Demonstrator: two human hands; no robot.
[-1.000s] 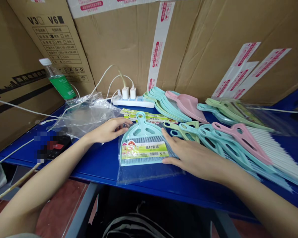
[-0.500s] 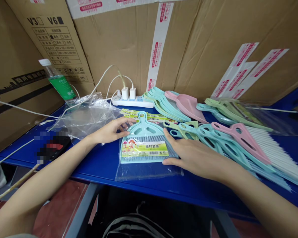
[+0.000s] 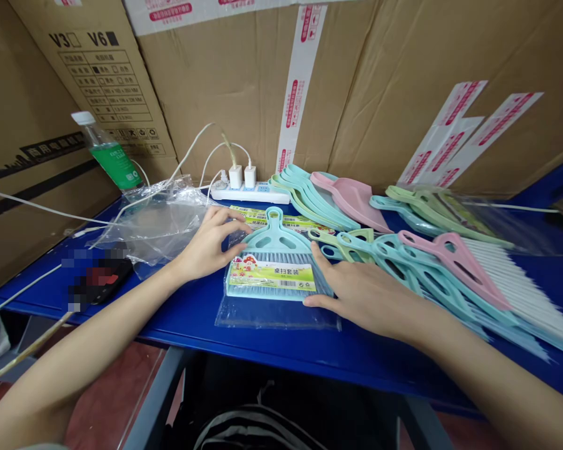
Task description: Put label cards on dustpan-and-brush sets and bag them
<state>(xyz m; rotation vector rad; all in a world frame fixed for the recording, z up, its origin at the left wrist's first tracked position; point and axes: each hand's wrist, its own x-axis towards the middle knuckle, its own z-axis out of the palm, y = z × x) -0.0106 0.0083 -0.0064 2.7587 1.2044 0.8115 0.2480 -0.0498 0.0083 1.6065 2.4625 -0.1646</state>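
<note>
Toward the far left corner of the blue table [image 3: 366, 347], a green-labelled bottle [image 3: 115, 164] slanting in view beside the cardboard, perhaps set back to leave working room. Near the left end, a dark device [image 3: 115, 281] beside crumpled clear plastic bags [image 3: 164, 219], loosely gathered as if laid aside. Along the back edge, a power strip [image 3: 251, 192] against the cardboard [image 3: 234, 81], probably for keeping cables off the middle.

At the middle of the front edge, a teal dustpan [image 3: 276, 234] lying flat with a brush [image 3: 272, 255] nested in it, handle pointing back, inside a clear bag [image 3: 276, 317] under a printed card [image 3: 272, 276]. At its upper left, the left hand [image 3: 206, 244], thumb and fingers apart; cannot tell whether pinching any film. At its right edge, the right hand [image 3: 370, 300], thumb and forefinger wide, seemingly to steady the package.

Behind, spare printed cards [image 3: 286, 222], within easy reach. Toward the back right, overlapping dustpans [image 3: 304, 194]; nearer, overlapping brushes [image 3: 473, 275], likely sorted by kind for easy picking.
</note>
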